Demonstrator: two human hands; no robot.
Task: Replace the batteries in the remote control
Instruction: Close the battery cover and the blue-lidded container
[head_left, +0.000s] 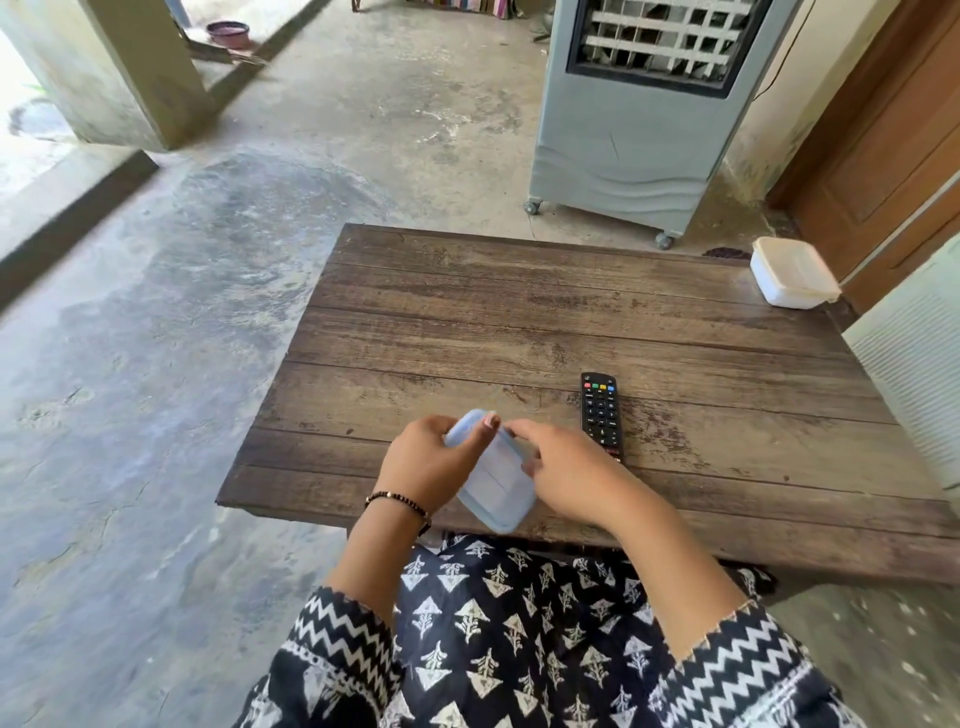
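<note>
A small pale blue plastic box with a lid (496, 486) sits at the near edge of the wooden table (571, 312). My left hand (434, 465) grips the box's far left corner, thumb over the lid. My right hand (563, 470) holds its right rim with curled fingers. The black remote control (601, 413) lies buttons up just right of my right hand, apart from the box. No batteries are visible.
A white lidded plastic container (792, 278) stands at the table's far right corner. A grey air cooler on wheels (639, 114) stands beyond the table. A wooden door (893, 156) is at the right. Bare concrete floor spreads to the left.
</note>
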